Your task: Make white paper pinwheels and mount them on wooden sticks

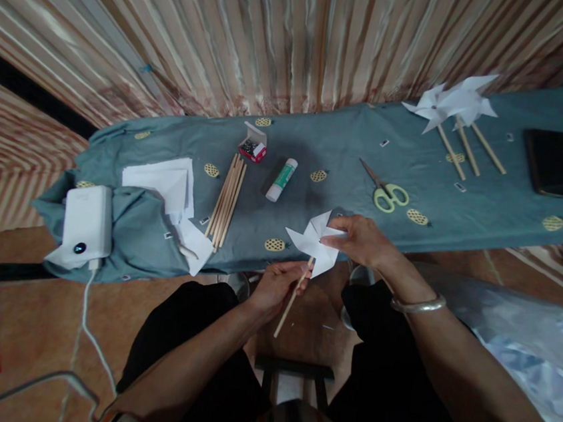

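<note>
My left hand [278, 286] grips a thin wooden stick [287, 312] near its upper end, just below the table edge. A white paper pinwheel [314, 241] sits at the top of that stick. My right hand [359, 240] pinches the pinwheel's centre and right blade. A silver bangle [417, 306] circles my right wrist. Both hands hover over the front edge of the blue-grey tablecloth [488, 206].
On the cloth lie a bundle of wooden sticks [226, 200], a glue stick [281, 179], a small red box of pins [253, 144], yellow-handled scissors [387, 191], white paper sheets [164, 182], finished pinwheels [451, 104], a black phone [552, 162] and a white device [86, 224].
</note>
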Action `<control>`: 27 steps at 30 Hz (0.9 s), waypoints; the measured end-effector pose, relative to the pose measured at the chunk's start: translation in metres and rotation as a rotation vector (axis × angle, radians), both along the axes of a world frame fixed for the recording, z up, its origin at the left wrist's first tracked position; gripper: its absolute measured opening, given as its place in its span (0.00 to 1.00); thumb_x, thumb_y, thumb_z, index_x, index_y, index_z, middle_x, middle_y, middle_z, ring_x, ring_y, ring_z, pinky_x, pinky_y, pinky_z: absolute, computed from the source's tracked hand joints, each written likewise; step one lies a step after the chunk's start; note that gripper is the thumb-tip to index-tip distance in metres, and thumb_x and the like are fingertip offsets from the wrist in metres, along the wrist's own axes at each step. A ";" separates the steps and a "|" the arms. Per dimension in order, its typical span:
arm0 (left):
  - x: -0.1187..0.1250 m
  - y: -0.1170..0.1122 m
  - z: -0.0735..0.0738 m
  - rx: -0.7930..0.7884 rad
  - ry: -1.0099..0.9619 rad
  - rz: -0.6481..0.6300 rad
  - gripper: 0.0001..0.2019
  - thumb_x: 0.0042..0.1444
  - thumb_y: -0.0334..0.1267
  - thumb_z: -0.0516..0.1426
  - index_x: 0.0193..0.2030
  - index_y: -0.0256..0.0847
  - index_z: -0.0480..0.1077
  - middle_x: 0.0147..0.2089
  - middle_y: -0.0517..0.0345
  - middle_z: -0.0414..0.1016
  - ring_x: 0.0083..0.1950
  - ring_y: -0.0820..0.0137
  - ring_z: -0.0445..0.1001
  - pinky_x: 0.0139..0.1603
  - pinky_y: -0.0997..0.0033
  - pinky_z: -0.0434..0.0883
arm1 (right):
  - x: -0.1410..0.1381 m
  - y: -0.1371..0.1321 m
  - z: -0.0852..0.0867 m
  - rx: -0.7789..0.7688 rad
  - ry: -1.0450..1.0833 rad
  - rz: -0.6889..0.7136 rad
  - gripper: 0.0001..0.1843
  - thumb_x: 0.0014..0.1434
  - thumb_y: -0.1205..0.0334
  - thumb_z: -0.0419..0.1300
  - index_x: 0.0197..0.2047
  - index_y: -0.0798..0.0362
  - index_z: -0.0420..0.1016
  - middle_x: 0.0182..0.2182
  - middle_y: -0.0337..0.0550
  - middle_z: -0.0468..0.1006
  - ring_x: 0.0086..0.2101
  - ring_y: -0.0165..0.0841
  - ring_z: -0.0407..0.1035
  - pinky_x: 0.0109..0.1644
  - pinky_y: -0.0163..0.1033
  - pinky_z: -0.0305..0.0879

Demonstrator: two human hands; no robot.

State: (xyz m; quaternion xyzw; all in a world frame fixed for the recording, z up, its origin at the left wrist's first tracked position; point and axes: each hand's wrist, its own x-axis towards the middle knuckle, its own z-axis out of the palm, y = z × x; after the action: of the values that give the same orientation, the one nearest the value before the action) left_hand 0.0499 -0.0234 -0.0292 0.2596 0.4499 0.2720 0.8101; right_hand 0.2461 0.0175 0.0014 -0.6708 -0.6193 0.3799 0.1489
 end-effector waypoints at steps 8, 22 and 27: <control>0.001 0.000 -0.001 -0.004 -0.048 0.024 0.17 0.37 0.46 0.69 0.28 0.32 0.77 0.23 0.60 0.68 0.22 0.80 0.60 0.23 0.76 0.53 | -0.001 0.005 0.004 -0.019 0.042 0.041 0.06 0.47 0.60 0.62 0.24 0.53 0.76 0.21 0.37 0.75 0.25 0.31 0.67 0.28 0.33 0.57; 0.001 -0.001 -0.007 0.028 -0.068 0.033 0.15 0.39 0.44 0.67 0.26 0.31 0.76 0.22 0.60 0.67 0.21 0.80 0.60 0.23 0.74 0.54 | 0.006 0.011 -0.003 -0.067 0.041 0.089 0.10 0.45 0.56 0.63 0.24 0.55 0.76 0.20 0.38 0.75 0.23 0.30 0.68 0.24 0.31 0.58; 0.001 -0.001 -0.008 0.028 -0.079 0.049 0.16 0.38 0.43 0.68 0.27 0.30 0.76 0.23 0.58 0.69 0.21 0.80 0.61 0.23 0.74 0.54 | 0.009 0.018 -0.011 -0.154 0.140 0.048 0.10 0.42 0.56 0.66 0.24 0.54 0.76 0.18 0.36 0.74 0.21 0.29 0.67 0.22 0.31 0.60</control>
State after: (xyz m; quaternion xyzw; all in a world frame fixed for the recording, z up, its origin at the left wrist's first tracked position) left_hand 0.0508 -0.0242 -0.0373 0.2487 0.4200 0.3080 0.8166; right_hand 0.2553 0.0357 -0.0098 -0.6371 -0.5922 0.4757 0.1307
